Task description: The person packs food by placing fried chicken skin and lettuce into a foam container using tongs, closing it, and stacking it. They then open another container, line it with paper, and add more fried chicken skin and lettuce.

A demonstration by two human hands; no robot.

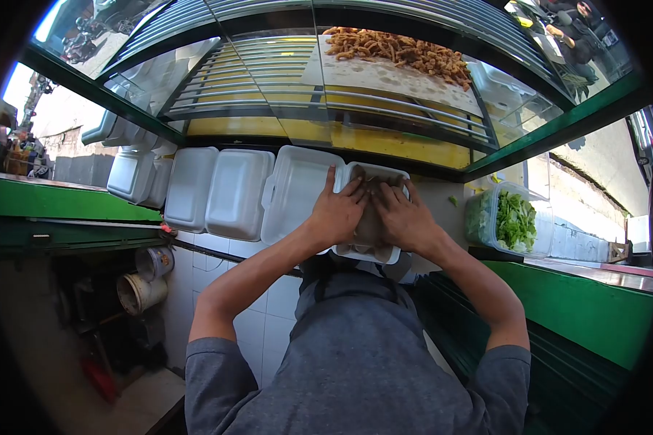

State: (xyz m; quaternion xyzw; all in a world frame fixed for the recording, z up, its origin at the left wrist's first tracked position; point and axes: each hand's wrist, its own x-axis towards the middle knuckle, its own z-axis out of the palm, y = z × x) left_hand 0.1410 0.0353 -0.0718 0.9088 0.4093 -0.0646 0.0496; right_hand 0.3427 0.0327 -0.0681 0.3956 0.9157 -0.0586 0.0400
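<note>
An open white foam box lies on the counter in front of me, its lid (302,190) folded to the left and its base (368,251) on the right. A sheet of brown paper (371,226) lines the base. My left hand (341,212) rests on the paper at the left side, fingers spread. At the right side my right hand (405,214) presses on the same paper, its fingers also apart. The fingertips of both hands nearly meet near the far end of the base.
Closed foam boxes (241,194) stand in a row to the left. A clear tub of chopped lettuce (515,221) sits at the right. Above the counter, a glass case with metal racks (247,72) holds fried pieces (406,54). Buckets (139,293) are below left.
</note>
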